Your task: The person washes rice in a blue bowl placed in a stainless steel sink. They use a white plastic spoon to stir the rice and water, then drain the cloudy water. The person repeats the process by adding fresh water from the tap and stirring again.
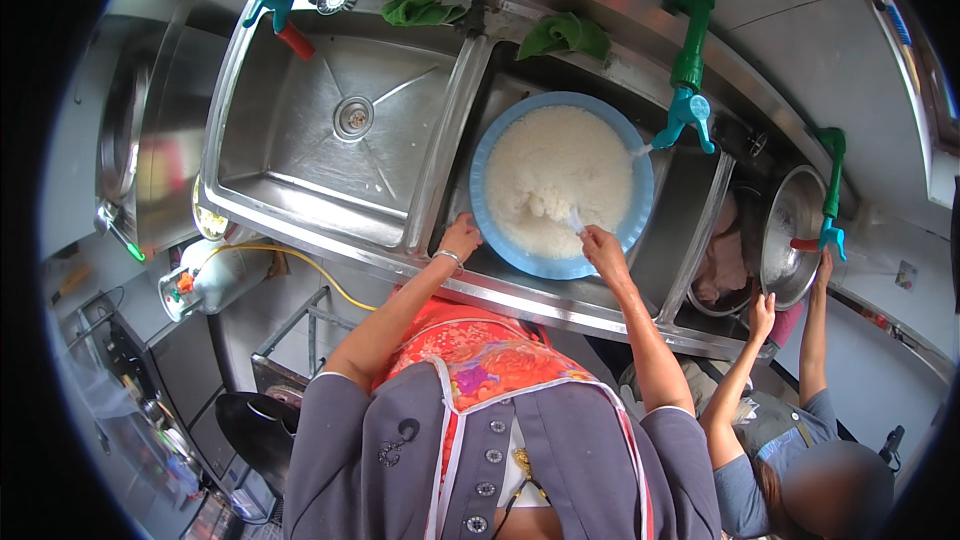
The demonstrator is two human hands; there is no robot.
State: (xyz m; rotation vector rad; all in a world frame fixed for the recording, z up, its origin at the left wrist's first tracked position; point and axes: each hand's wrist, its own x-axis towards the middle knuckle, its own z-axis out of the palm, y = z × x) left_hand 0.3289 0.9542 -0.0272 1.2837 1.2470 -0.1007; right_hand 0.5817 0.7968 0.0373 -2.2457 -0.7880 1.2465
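A round blue plastic basin [487, 236] full of white rice grains [559, 165] sits in the middle sink bay. My right hand [604, 251] grips the handle of a whitish scoop [575, 220], whose head is in the rice. My left hand [461, 238], with a bangle at the wrist, rests against the basin's lower left rim; I see nothing held in it. Above the basin's right side is a teal tap [684, 118] on a green pipe, with what looks like a thin stream of water at the rim.
The left sink bay [307, 127] has a drain. Green cloths [566, 36] lie on the back ledge. At the right, a co-worker holds a metal bowl [787, 225] under another tap, beside a pot of raw meat [724, 262]. A gas cylinder [232, 277] stands lower left.
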